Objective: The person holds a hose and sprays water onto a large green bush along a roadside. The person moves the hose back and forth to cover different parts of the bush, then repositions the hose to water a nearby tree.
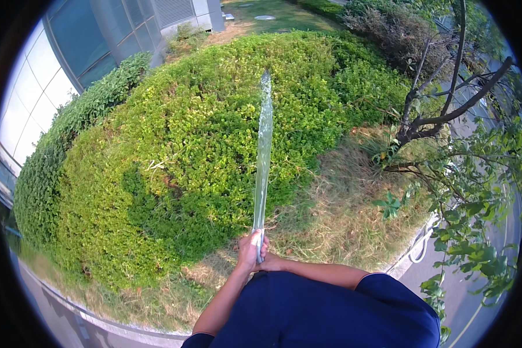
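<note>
My left hand (249, 250) is wrapped round the end of a pale hose (260, 255) in front of my body, thumb along its upper side. Just below it, my right hand (271, 263) is closed at the lower part of the same hose, its fingers mostly hidden. A clear stream of water (263, 156) shoots forward from the hose end. The water passes over a broad, leafy green hedge (209, 133). Below my hands the hose is out of sight, behind my dark blue shirt.
Dry grass (342, 214) lies between the hedge and a curb (409, 255). A loop of white hose (421, 246) rests by that curb. At right, a tree (409, 130) spreads bare and leafy branches. A glass-fronted building (93, 35) stands at far left; paving (58, 313) runs at lower left.
</note>
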### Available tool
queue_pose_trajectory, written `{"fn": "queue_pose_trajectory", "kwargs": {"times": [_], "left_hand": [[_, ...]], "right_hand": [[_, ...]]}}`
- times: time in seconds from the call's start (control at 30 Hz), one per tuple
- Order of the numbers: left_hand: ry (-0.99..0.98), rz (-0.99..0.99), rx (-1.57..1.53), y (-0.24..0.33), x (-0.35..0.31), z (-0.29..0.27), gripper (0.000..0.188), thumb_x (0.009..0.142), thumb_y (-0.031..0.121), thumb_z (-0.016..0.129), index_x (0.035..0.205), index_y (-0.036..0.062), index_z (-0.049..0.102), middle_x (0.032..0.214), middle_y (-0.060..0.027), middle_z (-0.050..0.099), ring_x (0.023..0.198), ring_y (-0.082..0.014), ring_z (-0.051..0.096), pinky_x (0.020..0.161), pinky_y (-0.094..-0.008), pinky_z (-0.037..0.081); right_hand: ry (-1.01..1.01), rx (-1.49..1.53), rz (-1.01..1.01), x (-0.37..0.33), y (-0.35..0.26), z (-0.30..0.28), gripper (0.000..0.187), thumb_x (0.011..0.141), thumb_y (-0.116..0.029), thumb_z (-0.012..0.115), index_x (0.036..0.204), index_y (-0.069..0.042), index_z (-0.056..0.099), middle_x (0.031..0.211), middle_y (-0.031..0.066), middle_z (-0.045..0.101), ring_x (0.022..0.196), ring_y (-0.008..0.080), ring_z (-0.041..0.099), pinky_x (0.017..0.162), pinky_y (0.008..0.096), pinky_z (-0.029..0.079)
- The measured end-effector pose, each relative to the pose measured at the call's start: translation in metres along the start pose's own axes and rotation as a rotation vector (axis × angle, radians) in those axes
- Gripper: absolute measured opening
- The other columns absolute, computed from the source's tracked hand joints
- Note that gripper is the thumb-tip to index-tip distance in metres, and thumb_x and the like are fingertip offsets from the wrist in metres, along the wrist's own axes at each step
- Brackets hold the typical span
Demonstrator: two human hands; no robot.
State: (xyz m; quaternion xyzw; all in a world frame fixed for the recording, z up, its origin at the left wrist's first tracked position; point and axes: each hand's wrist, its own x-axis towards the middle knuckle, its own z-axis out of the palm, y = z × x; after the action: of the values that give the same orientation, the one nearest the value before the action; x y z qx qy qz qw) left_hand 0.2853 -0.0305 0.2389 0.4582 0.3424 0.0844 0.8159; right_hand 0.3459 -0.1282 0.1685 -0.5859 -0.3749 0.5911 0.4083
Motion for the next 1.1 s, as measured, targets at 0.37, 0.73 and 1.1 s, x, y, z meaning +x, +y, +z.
{"fn": "queue_pose_trajectory", "kwargs": {"times": [0.37,0.73,1.1], "left_hand": [[-0.081,-0.021,0.117,0.004,0.001,0.001,0.038,0.098,0.032,0.053,0.077,0.0008,0.059,0.055,-0.0033,0.052,0.043,-0.0108,0.047,0.04,-0.0241,0.039],[-0.086,-0.056,-0.022,0.002,0.0,-0.006,0.041,0.098,0.036,0.051,0.08,0.0001,0.059,0.056,-0.0061,0.054,0.044,-0.0141,0.05,0.042,-0.0263,0.042],[-0.011,0.048,-0.202,-0.004,-0.013,-0.022,0.039,0.099,0.034,0.047,0.085,-0.0009,0.058,0.061,-0.011,0.058,0.052,-0.0206,0.058,0.05,-0.0311,0.049]], "right_hand": [[0.085,-0.011,-0.011,-0.005,-0.005,0.0,0.047,0.073,-0.031,0.082,0.105,-0.005,0.059,0.1,0.0072,0.063,0.097,0.0182,0.059,0.088,0.0332,0.047],[0.099,-0.041,0.035,0.002,0.007,0.004,0.066,0.071,-0.041,0.083,0.119,-0.005,0.055,0.114,0.0114,0.059,0.109,0.0235,0.056,0.096,0.0353,0.044],[0.012,-0.149,0.111,0.009,0.014,0.008,0.05,0.079,-0.038,0.075,0.116,-0.008,0.059,0.11,0.0105,0.063,0.105,0.0228,0.059,0.095,0.0355,0.044]]}}
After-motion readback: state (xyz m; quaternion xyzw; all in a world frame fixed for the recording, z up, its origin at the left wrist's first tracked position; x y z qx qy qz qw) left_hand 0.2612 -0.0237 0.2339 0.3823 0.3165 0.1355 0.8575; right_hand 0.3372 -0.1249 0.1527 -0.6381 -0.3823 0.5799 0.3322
